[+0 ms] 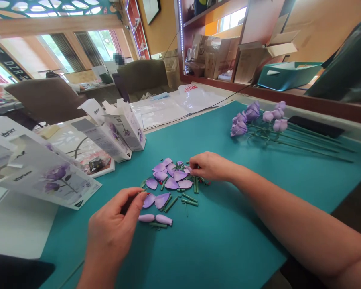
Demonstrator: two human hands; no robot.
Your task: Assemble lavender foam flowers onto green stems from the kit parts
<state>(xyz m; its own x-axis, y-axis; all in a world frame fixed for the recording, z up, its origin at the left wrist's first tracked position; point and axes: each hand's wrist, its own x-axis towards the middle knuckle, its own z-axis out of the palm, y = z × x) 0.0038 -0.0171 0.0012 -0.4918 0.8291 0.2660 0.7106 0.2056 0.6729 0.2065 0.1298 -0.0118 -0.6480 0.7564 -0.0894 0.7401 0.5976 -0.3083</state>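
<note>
Two hands work over a heap of lilac petals (171, 184) and green stem pieces (189, 199) on a teal mat (228, 249): your left hand (111, 228), fingers curled nearly shut, may pinch something small, though it's hard to tell; your right hand (210, 166), fingers loosely together, touches a petal (186, 170).

On the mat (216, 249): 2 hands, left hand (111, 228) and right hand (212, 166); about 7 finished flowers (252, 114); roughly 10 loose petals (171, 183); 2 buds (146, 218); around 6 stem pieces (171, 204). Left of the mat: 3 boxes (123, 128).
</note>
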